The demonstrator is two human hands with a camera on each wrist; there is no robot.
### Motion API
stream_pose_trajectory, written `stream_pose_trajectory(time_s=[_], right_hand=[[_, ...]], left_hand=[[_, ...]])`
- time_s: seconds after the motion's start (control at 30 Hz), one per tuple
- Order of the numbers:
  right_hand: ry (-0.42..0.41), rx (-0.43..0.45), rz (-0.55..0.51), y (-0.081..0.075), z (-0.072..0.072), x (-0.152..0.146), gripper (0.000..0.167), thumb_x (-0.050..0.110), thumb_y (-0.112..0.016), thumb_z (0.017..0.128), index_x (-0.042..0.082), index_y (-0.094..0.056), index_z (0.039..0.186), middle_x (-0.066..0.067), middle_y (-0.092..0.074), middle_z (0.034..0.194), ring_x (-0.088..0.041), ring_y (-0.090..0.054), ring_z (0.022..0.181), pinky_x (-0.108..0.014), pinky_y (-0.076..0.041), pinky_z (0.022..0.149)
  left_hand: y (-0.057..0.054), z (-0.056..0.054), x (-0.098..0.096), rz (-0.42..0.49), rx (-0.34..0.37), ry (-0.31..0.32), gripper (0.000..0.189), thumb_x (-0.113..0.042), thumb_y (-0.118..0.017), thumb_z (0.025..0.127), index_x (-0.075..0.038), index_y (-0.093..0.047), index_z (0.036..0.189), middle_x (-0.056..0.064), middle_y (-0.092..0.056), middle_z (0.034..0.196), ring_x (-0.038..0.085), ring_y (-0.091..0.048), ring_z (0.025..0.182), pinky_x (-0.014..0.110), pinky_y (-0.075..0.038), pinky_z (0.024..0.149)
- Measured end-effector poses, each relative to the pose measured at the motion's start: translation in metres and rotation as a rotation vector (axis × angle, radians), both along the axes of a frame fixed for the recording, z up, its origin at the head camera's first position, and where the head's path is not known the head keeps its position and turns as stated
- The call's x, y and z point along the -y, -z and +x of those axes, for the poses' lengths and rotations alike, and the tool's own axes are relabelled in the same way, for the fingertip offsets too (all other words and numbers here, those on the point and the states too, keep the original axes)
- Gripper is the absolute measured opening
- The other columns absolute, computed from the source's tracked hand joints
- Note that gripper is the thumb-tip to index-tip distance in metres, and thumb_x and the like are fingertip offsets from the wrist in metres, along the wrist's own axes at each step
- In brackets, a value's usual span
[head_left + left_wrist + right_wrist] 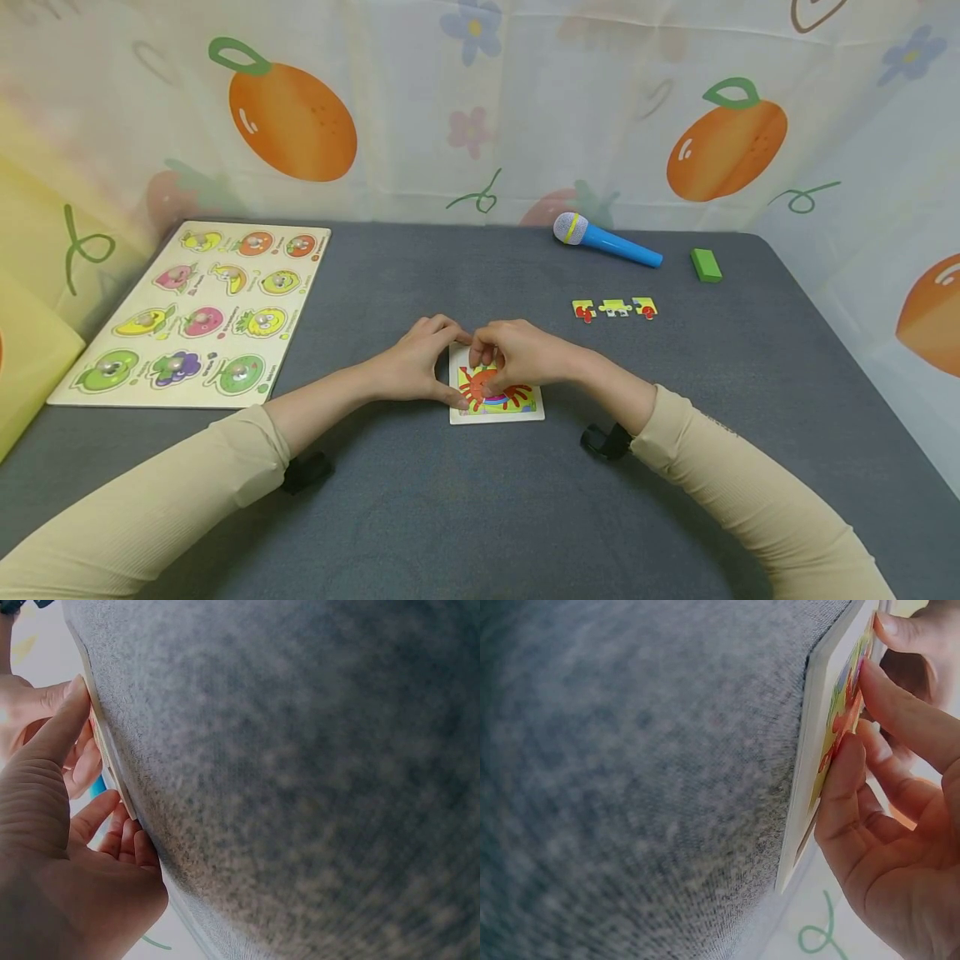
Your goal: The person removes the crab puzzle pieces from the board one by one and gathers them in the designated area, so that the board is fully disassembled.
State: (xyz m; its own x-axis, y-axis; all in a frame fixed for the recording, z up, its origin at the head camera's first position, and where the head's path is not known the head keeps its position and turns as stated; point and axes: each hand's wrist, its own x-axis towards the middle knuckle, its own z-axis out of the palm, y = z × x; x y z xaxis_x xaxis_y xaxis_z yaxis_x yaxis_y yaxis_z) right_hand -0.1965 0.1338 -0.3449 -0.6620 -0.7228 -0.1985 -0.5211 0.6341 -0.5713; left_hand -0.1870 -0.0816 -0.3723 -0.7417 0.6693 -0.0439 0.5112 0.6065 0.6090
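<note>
A small jigsaw puzzle board (pixel 497 418) with a red crab picture lies flat on the dark cloth, between both hands. My left hand (pixel 415 364) holds it at its left side, with the thumb on the near part and the fingers at the far end. My right hand (pixel 525 354) reaches over the upper part of the board. In the right wrist view, the thumb and bent fingertips (pixel 847 757) touch the picture's surface. Whether they pinch a piece is hidden. Bare pale wood shows at the board's upper left.
Three loose puzzle pieces (pixel 615 308) lie in a row to the right. Behind them are a blue toy microphone (pixel 611 242) and a green block (pixel 706 265). A large fruit peg board (pixel 202 312) takes up the left. A patterned curtain (pixel 420 108) stands at the back.
</note>
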Motion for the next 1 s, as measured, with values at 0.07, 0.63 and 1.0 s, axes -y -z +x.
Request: stream_pose_trajectory(time_s=[0.07, 0.63, 1.0], right_hand=[[0.000, 0.008, -0.002, -0.0002, 0.0002, 0.0003, 0.030, 0.019, -0.083, 0.080, 0.010, -0.065, 0.102, -0.004, -0.062, 0.096, -0.012, -0.056, 0.080, -0.021, -0.047, 0.072], [0.006, 0.034, -0.018, -0.0011, 0.0003, 0.0012, 0.032, 0.017, -0.083, 0.079, 0.011, -0.062, 0.101, -0.004, -0.061, 0.093, -0.011, -0.055, 0.076, -0.022, -0.047, 0.070], [0.007, 0.037, -0.027, -0.0016, 0.0007, 0.0018, 0.034, 0.016, -0.085, 0.077, 0.012, -0.061, 0.101, -0.003, -0.061, 0.093, -0.011, -0.056, 0.073, -0.023, -0.047, 0.070]], left_hand=[[0.0001, 0.0001, -0.0001, 0.003, -0.003, -0.001, 0.079, -0.038, -0.089, 0.068, -0.007, -0.056, 0.132, 0.012, -0.050, 0.133, 0.031, -0.042, 0.123, 0.050, -0.038, 0.104], [0.0004, -0.0004, -0.0004, 0.002, -0.008, 0.001, 0.080, -0.040, -0.089, 0.068, -0.007, -0.055, 0.132, 0.012, -0.050, 0.131, 0.031, -0.042, 0.122, 0.050, -0.038, 0.104], [0.0003, -0.0004, -0.0001, -0.005, 0.007, -0.004, 0.079, -0.039, -0.088, 0.069, -0.007, -0.055, 0.133, 0.013, -0.048, 0.135, 0.031, -0.041, 0.124, 0.052, -0.038, 0.104]])
